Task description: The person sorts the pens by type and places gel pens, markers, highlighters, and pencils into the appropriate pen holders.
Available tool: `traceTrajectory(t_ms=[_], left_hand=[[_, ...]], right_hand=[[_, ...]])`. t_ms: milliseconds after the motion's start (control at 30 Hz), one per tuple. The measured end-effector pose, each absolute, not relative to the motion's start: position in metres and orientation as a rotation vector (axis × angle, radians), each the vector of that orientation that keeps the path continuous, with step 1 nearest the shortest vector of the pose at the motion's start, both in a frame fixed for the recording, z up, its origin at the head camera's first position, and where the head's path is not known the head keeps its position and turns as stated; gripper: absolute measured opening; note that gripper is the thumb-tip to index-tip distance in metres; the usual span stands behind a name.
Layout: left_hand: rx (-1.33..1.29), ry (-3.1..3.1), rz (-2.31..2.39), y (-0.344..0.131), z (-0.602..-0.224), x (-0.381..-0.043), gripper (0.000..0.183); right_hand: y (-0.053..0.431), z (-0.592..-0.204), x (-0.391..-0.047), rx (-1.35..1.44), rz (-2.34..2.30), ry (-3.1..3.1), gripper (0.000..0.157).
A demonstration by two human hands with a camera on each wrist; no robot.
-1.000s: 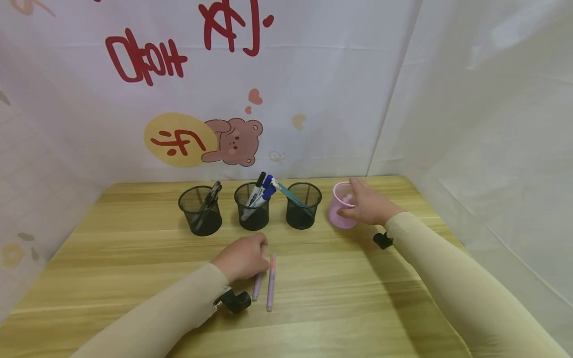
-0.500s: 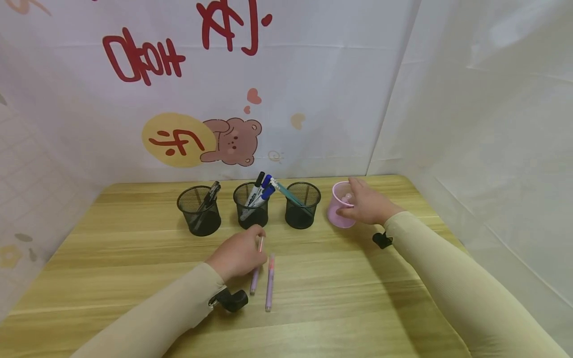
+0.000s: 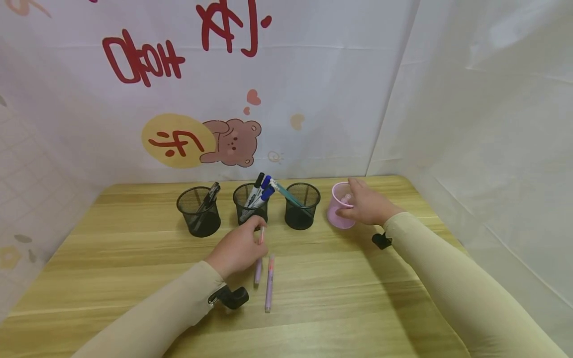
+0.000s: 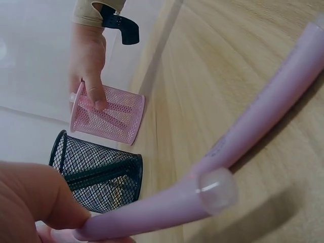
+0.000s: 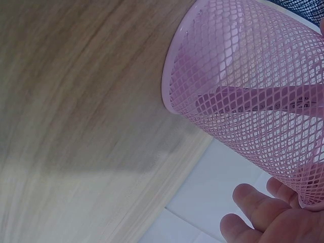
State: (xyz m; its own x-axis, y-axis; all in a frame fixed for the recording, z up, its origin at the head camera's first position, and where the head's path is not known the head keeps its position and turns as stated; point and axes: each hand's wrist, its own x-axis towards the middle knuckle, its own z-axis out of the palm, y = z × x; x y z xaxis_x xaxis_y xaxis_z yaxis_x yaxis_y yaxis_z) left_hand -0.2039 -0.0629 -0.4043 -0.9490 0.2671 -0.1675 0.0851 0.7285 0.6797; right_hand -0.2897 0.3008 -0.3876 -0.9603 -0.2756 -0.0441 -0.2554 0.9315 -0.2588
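Observation:
My left hand point(image 3: 237, 248) pinches a light purple pen point(image 3: 258, 272) between thumb and fingers, a little in front of the mesh cups. In the left wrist view, the pen's clear tip point(image 4: 218, 191) points away from the hand. A second purple pen point(image 3: 269, 291), with a pinkish upper part, lies on the table just right of it. At the right, my right hand point(image 3: 371, 205) holds a pink mesh pen cup point(image 3: 336, 215) by its rim, thumb at the front. The cup stands upright. Through its mesh in the right wrist view shows a purple pen point(image 5: 263, 98).
Three black mesh cups stand in a row at the back: the left cup point(image 3: 190, 224) with black pens, the middle cup point(image 3: 239, 199) with whiteboard markers, the right cup point(image 3: 301, 219) with a teal pen point(image 3: 288, 195). A printed white curtain point(image 3: 313, 74) hangs behind the table point(image 3: 340, 298).
My left hand has moved forward, toward the middle black cup, taking the pinched pen along and away from the second pen. The right hand and the pink cup have stayed in place.

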Motion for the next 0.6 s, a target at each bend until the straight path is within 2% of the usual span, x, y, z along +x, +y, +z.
traceTrajectory(t_ms=[233,600], left_hand=[[0.3,2.663,1.135,-0.0612,-0.4019,-0.2055,0.054],[0.385,2.636,1.357,-0.0593,-0.399,-0.2079,0.054]], right_hand=[[0.2997,-0.3875,-0.2881,-0.397,-0.399,3.007,0.116],[0.3001,-0.3877,-0.2873,-0.415,-0.415,3.023,0.108]])
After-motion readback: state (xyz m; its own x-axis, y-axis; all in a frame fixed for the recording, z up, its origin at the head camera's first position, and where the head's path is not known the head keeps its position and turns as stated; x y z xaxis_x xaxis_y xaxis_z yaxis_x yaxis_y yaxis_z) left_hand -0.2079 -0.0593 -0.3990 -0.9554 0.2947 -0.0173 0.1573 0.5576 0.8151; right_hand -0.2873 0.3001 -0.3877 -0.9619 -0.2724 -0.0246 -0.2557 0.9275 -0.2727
